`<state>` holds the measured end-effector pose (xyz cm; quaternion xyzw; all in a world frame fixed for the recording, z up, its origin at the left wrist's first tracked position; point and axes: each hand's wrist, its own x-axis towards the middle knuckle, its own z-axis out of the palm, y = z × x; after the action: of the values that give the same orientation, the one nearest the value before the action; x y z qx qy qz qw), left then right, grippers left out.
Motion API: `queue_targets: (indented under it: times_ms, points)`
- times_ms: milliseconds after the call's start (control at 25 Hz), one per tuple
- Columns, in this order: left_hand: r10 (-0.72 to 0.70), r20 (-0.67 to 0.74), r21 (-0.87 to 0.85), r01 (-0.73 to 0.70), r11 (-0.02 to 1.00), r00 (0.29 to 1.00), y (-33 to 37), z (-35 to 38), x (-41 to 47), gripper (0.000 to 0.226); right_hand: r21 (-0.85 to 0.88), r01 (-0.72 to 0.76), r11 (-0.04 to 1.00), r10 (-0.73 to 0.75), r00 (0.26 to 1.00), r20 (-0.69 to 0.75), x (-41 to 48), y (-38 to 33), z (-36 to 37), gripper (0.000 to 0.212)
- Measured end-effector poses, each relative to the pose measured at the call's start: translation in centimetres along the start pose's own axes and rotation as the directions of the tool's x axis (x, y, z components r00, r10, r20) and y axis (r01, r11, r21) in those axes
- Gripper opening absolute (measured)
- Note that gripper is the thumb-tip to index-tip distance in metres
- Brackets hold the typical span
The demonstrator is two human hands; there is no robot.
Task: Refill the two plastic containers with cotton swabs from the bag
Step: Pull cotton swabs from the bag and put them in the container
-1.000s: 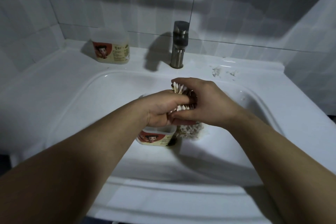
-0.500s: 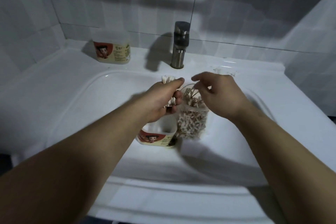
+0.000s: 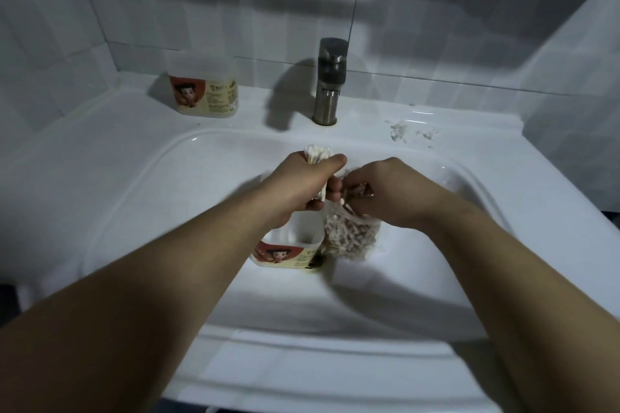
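Over the sink [image 3: 134, 198] the left hand [image 3: 302, 183] was closed around a bunch of swabs [image 3: 317, 155], their white tips poking up above the fist. The right hand [image 3: 385, 193] had its fingers down in the mouth of the bag [image 3: 350, 233], pinched on more swabs or on the plastic; I could not tell which. The bag hung just beside an open tub [image 3: 288, 250] standing in the basin below the left hand. A second tub [image 3: 203, 89] sat well apart on the ledge by the tap [image 3: 330, 80], its lid apparently on. It looked like the gathering step for the first tub. Next the bunch would need lowering, sticks upright, into that opening without spilling.
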<state>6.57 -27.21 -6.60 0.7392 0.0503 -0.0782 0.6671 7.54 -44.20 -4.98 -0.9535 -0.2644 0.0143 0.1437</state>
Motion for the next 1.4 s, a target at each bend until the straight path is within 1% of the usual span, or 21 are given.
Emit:
queue_targets:
  times_ms: [80, 160, 240, 440, 480, 560, 640, 680, 800, 880, 1080, 1320, 1400]
  points:
    - [0.014, -0.001, 0.021, -0.014, 1.0, 1.0, 0.0, 0.1, -0.2, 0.017, -0.032, -0.003, 0.999, 0.002, 0.999, -0.034, 0.3, 0.1, 0.1, 0.023]
    - [0.027, 0.005, 0.037, -0.027, 0.999, 1.0, 0.1, 0.2, -0.2, 0.017, -0.027, -0.001, 1.0, 0.0, 0.998, -0.059, 0.4, 0.1, 0.1, 0.02]
    - [0.034, 0.018, 0.043, -0.034, 0.998, 0.999, 0.0, 0.3, -0.1, 0.018, 0.034, -0.004, 0.999, 0.008, 0.996, -0.092, 0.3, 0.2, -0.1, 0.019]
    - [0.019, 0.021, -0.003, -0.019, 1.0, 1.0, -0.3, 0.2, 0.2, 0.02, 0.169, -0.063, 0.984, 0.095, 0.977, -0.19, 0.4, 0.6, -0.5, 0.019]
    - [0.015, 0.022, -0.011, -0.014, 1.0, 1.0, -0.3, 0.2, 0.2, 0.02, 0.182, -0.072, 0.981, 0.105, 0.979, -0.174, 0.4, 0.6, -0.6, 0.018]
    - [0.007, 0.023, -0.017, -0.007, 1.0, 1.0, -0.5, 0.3, 0.3, 0.02, 0.17, -0.086, 0.982, 0.102, 0.991, -0.09, 0.1, 0.5, -0.7, 0.017]
    - [0.002, 0.029, -0.017, -0.001, 1.0, 1.0, -0.5, 0.3, 0.2, 0.02, 0.134, -0.097, 0.986, 0.101, 0.995, -0.019, -0.2, 0.3, -0.6, 0.025]
    - [0.0, 0.036, -0.013, 0.0, 1.0, 0.999, -0.6, 0.3, 0.2, 0.02, 0.113, -0.099, 0.989, 0.101, 0.995, -0.014, -0.2, 0.2, -0.6, 0.027]
    - [0.003, 0.053, 0.001, -0.003, 1.0, 0.999, -0.6, 0.4, 0.1, 0.021, 0.053, -0.097, 0.994, 0.101, 0.993, -0.068, -0.1, 0.0, -0.6, 0.024]
    - [0.001, 0.053, -0.003, -0.001, 1.0, 0.999, -0.6, 0.4, 0.2, 0.021, 0.043, -0.093, 0.995, 0.097, 0.99, -0.102, 0.1, 0.1, -0.6, 0.024]
    - [-0.005, 0.072, -0.008, 0.006, 1.0, 0.997, -0.7, 0.1, 0.2, 0.022, 0.064, -0.053, 0.997, 0.064, 0.98, -0.187, -0.1, 0.1, -0.9, 0.023]
    - [-0.001, 0.064, -0.03, 0.002, 1.0, 0.998, -0.7, 0.1, 0.3, 0.018, 0.082, -0.065, 0.994, 0.084, 0.963, -0.258, 0.0, 0.6, -1.0, 0.022]
    - [-0.009, 0.065, -0.023, 0.011, 1.0, 0.998, -0.8, 0.1, 0.4, 0.018, 0.114, -0.073, 0.991, 0.104, 0.949, -0.296, -0.1, 0.7, -1.2, 0.02]
